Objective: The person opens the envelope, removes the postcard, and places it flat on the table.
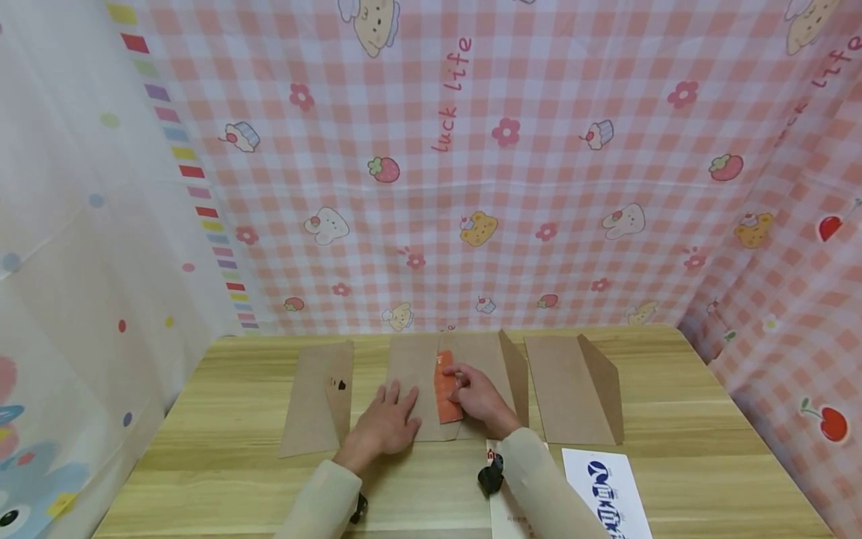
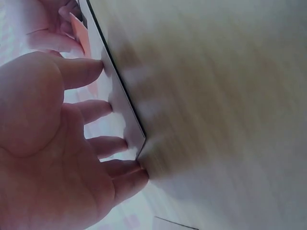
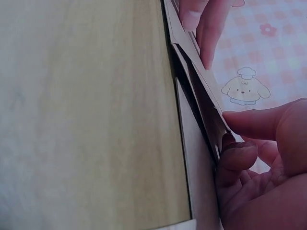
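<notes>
My left hand point(image 1: 388, 428) lies with spread fingers on a brown kraft envelope point(image 1: 413, 352) in the middle of the table. Its fingertips press near the envelope's edge in the left wrist view. At that envelope's right side is an orange paper point(image 1: 447, 404) with small white print. My right hand point(image 1: 481, 397) pinches the orange paper between thumb and bent fingers. In the right wrist view the right thumb point(image 3: 254, 123) is at the edge of the raised paper layers, with a dark gap beneath them. A second kraft envelope point(image 1: 481, 352) lies just right of the orange paper, partly behind the right hand.
A kraft envelope point(image 1: 310, 404) with a small dark print lies at left. Another with its flap spread point(image 1: 559, 389) lies at right. Near the right forearm are a cream printed sheet point(image 1: 508, 505) and a white card with blue characters point(image 1: 606, 490). Patterned curtains point(image 1: 431, 187) enclose the table.
</notes>
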`<state>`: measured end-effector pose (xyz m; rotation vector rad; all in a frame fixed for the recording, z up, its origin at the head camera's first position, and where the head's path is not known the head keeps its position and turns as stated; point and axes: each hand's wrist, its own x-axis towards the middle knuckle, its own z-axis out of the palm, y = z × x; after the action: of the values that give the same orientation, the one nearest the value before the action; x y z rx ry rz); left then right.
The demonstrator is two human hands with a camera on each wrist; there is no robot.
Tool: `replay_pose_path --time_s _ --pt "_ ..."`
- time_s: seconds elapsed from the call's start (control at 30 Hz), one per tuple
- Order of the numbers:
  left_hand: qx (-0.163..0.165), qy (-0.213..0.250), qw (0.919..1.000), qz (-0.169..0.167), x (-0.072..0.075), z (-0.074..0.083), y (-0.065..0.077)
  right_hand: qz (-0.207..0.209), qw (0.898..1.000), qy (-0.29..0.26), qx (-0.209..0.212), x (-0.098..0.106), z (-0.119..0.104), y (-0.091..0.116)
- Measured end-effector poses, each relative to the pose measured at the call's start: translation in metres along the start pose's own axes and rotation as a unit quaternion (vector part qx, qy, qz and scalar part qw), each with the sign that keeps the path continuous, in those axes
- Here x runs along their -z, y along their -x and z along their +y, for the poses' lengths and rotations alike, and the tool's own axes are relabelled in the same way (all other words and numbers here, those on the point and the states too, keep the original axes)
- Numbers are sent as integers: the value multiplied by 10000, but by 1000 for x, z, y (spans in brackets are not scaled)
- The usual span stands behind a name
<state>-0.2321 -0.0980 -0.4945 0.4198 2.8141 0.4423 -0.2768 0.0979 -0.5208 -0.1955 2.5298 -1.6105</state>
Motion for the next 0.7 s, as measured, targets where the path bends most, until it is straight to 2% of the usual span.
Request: replay_pose_path --time_s 0.4,0.7 --pt "-72 -344 9993 -99 0 -1 0 132 9999 29 -94 0 2 0" --pt "73 -331 9994 -101 0 -2 1 163 9998 22 -71 -1 0 1"
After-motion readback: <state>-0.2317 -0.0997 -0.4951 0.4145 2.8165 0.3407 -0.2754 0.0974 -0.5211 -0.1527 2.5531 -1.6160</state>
